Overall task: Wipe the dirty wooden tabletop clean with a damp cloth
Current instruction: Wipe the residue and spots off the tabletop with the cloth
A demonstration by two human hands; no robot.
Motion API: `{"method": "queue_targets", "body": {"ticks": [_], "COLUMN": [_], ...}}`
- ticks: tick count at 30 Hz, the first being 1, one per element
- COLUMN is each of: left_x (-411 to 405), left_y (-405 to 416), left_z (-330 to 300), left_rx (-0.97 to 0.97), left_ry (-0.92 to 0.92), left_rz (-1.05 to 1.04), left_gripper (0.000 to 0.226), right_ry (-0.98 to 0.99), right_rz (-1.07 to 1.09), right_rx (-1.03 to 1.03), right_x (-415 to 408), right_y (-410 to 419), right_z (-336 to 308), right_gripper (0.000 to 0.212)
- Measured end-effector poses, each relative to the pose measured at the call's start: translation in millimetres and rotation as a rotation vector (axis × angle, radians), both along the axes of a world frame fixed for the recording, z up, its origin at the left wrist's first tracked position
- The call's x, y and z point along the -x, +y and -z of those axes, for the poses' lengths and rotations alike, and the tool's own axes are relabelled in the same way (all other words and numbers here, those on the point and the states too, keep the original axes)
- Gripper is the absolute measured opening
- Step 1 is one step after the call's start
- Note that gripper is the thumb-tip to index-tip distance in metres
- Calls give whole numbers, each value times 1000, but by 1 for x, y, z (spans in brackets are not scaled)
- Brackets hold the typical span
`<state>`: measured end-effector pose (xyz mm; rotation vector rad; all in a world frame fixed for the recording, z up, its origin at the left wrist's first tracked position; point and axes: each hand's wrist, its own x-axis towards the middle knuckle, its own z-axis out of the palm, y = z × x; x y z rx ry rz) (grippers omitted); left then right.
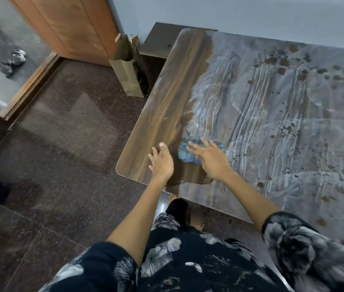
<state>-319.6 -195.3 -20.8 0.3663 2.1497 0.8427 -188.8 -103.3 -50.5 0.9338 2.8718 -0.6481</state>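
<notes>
A wooden tabletop [162, 98] fills the right of the head view. Its left strip shows clean dark wood grain; the rest is coated in pale grey dust with streaks and dark wet spots [276, 62]. A crumpled blue cloth [184, 151] lies on the table near the front left corner, at the border between clean and dusty wood. My right hand [209, 159] presses flat on the cloth with fingers spread. My left hand [160, 163] rests on the clean wood beside the cloth, fingers relaxed, holding nothing.
A brown paper bag [128, 68] stands on the dark stone floor beside the table's far left edge, next to a low dark shelf [158, 43]. A wooden cupboard [72, 24] stands behind. My foot [177, 204] shows under the table's front edge.
</notes>
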Motion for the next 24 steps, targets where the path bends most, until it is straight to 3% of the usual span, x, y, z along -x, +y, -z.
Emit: {"method": "queue_targets", "body": {"ticks": [4, 11, 18, 24], "left_x": [-1, 17, 45, 68], "left_y": [6, 37, 79, 127], "left_z": [0, 7, 17, 23], "left_rx": [-18, -47, -128, -156], "left_ry": [25, 87, 139, 173], "left_rz": [66, 111, 223, 295], "left_gripper": [62, 58, 57, 55], "right_ry": [-13, 49, 58, 59], "right_rz": [162, -130, 134, 264], "right_rx": [6, 47, 35, 40], "right_x": [37, 18, 40, 106], "right_y": [12, -15, 58, 147], "right_z": [-4, -4, 1, 1], "right_gripper": [54, 52, 63, 49]}}
